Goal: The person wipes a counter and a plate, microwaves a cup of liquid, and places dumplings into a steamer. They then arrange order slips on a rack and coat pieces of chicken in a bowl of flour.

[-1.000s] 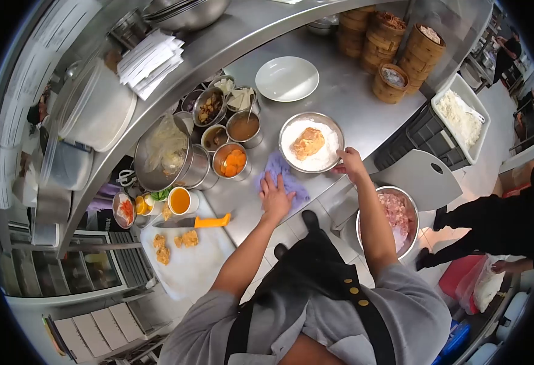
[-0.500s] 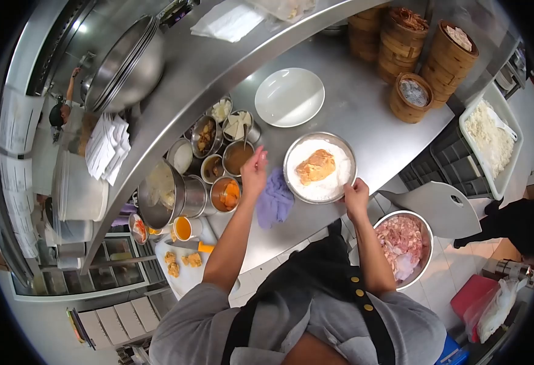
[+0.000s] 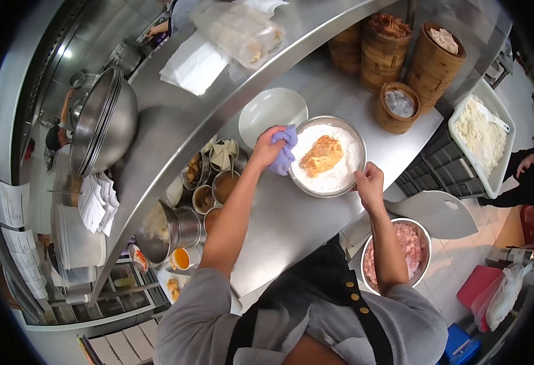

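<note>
A purple cloth [image 3: 285, 149] is bunched in my left hand [image 3: 268, 146], against the left side of a metal bowl [image 3: 328, 193]. White powder [image 3: 347, 155] fills that bowl, with an orange-yellow coated piece [image 3: 322, 156] lying on it. My right hand [image 3: 370, 184] pinches the bowl's right rim between thumb and fingers. Just behind my left hand stands a white oval plate [image 3: 272, 112] with nothing on it.
Metal containers of ingredients [image 3: 224, 185] stand left, below a steel shelf [image 3: 175, 109]. Bamboo steamers [image 3: 386, 61] are stacked at the back right. Right of me are a bowl of raw meat [image 3: 407, 243], a grey board [image 3: 443, 213] and a white tub [image 3: 492, 131]. Other people are partly visible.
My left hand has taken hold of the purple cloth and lifted it from the table to the bowl's left side. My right hand remains at the rim. The view has shifted.
</note>
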A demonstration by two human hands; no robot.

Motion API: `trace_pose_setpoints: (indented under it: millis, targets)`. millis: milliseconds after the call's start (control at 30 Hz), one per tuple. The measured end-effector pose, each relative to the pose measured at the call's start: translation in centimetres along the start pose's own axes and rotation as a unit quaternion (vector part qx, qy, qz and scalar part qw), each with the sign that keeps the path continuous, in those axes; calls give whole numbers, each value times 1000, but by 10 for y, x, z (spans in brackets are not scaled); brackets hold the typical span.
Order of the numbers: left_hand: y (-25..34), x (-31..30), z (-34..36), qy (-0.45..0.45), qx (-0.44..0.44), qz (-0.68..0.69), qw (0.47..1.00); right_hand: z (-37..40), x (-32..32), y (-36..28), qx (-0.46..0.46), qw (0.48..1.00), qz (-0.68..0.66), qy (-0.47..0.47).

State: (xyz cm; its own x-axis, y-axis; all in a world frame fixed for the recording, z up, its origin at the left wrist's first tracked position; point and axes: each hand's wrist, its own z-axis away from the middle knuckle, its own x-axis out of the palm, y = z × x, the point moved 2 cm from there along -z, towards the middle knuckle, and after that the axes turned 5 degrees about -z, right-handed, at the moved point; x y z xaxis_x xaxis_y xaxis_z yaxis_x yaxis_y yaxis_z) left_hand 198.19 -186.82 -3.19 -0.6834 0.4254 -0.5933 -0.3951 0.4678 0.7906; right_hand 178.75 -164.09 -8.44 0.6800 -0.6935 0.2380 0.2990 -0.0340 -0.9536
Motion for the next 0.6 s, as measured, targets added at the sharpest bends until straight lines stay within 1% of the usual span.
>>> trace_pose_setpoints:
  millis: [33, 67, 133, 167, 233, 300, 367, 433, 500, 567, 600]
  targets:
    - [6, 6, -9, -61, -90, 91, 990, -2, 4, -3, 2, 1000, -26, 15]
    - [7, 9, -6, -62, -88, 91, 990, -3, 6, -4, 1, 1000, -26, 17]
    - [7, 12, 14, 2, -144, 190, 971, -6, 8, -4, 10, 997, -53, 58]
    - [-2, 22, 24, 43, -111, 212, 970, -6, 11, -7, 9, 996, -56, 61]
    - [17, 41, 55, 136, -120, 183, 966, -7, 17, -18, 7, 991, -106, 79]
    - [25, 78, 78, 211, -107, 226, 945, -17, 23, -10, -4, 989, -114, 89]
    - [40, 119, 90, 253, -69, 140, 955, -38, 34, -1, -15, 988, -121, 98]
    - [66, 139, 91, 133, -35, 100, 985, -64, 51, -7, -17, 988, -119, 95]
    - [66, 149, 104, 69, -106, 204, 971, -99, 70, -20, -25, 989, -115, 88]
    - [57, 133, 138, 61, -46, 105, 992, -138, 96, -30, -18, 986, -149, 79]
    - [58, 119, 155, 56, -44, 60, 996, -159, 109, -32, -21, 985, -156, 71]
